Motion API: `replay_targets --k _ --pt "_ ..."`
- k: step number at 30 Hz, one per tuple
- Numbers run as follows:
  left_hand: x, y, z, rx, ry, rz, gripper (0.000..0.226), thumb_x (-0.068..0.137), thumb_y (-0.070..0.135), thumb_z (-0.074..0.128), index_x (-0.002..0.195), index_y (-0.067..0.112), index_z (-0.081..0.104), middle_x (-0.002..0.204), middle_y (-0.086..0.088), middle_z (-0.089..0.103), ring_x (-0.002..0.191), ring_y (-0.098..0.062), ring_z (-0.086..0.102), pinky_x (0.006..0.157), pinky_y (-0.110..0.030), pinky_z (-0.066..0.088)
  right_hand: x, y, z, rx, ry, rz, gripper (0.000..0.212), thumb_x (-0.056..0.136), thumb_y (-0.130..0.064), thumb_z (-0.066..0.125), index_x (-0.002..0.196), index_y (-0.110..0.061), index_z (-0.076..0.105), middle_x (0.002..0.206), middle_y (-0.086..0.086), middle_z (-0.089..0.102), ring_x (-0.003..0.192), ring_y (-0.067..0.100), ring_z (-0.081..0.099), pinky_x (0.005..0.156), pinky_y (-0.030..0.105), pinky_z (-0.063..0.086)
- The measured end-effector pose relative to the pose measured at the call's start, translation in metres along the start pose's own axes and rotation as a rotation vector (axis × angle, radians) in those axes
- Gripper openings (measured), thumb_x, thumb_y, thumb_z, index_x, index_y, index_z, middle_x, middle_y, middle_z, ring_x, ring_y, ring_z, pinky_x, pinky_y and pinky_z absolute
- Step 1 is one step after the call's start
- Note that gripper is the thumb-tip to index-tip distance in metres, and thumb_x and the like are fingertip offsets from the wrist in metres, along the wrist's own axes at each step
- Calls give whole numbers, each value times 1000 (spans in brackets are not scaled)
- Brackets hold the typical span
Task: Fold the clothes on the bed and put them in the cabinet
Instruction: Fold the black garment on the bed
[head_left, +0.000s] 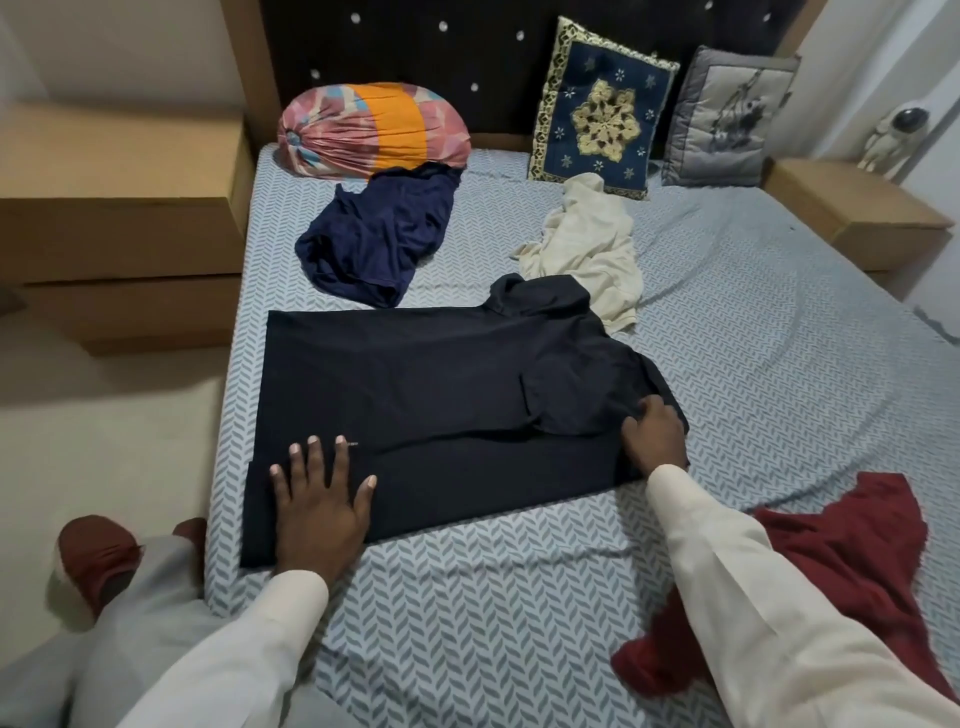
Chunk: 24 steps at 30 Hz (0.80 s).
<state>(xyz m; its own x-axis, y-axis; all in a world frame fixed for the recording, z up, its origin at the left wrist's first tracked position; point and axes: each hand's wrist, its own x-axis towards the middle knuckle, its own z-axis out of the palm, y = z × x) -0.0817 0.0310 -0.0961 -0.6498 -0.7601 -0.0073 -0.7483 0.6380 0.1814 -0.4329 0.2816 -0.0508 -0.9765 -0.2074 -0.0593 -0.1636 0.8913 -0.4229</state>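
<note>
**Cushions and a figurine**

I saw a striped bolster (374, 130) lying against the dark studded headboard (467, 62). Right of it, a blue embroidered cushion (597, 109) and a grey cushion (727, 119) leaned upright, side by side. A white astronaut figurine (891, 135) stood on the right bedside table (852, 202).

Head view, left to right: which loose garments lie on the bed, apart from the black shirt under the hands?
The navy garment → the cream garment → the red garment.

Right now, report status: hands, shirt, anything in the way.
Left hand flat on black shirt. Right hand grips its sleeve end. Cream garment touches the collar.
</note>
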Motion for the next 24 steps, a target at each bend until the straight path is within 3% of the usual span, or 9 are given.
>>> replay_targets --k 3,7,13,17,20,24 --pt "28 1 -1 23 -20 85 75 93 58 16 149 13 38 151 -22 37 141 -41 29 115 -57 17 6 -47 20 26 -18 -209 25 88 -19 60 110 -7 61 109 24 58 106 43 54 96 43 42" --pt "80 -5 -4 9 -72 108 82 89 64 3 152 20 30 156 -17 29 146 -36 20 119 -52 10 25 -122 49 -24 -21 -411 20 89 -19 61 105 -8 64 104 19 60 101 40 53 92 42 42" --pt "165 -27 -12 47 -111 155 88 82 67 -9 156 26 14 162 -11 11 150 -32 4 120 -48 1 76 -202 87 -198 -355 -486 50 91 -16 51 139 -23 44 120 22 58 113 39 55 95 40 44" --pt "228 -45 -13 57 -82 164 65 99 57 20 156 25 16 162 -9 13 149 -31 9 120 -47 6 112 -243 102 -327 -360 -406 59 96 -17 41 151 -33 28 131 25 55 117 42 55 97 42 45" --pt "266 -57 -19 106 4 167 55 101 43 32 151 21 30 154 -9 33 135 -33 33 106 -46 26 127 -254 111 -402 -362 -375 45 94 -17 39 135 -33 38 120 26 58 102 45 59 89 52 52" --pt "299 -72 -33 175 54 109 34 96 27 45 128 16 52 127 -10 53 113 -33 44 92 -43 32 137 -257 121 -428 -350 -346 30 92 -16 40 121 -24 36 115 27 58 100 46 60 82 53 55"
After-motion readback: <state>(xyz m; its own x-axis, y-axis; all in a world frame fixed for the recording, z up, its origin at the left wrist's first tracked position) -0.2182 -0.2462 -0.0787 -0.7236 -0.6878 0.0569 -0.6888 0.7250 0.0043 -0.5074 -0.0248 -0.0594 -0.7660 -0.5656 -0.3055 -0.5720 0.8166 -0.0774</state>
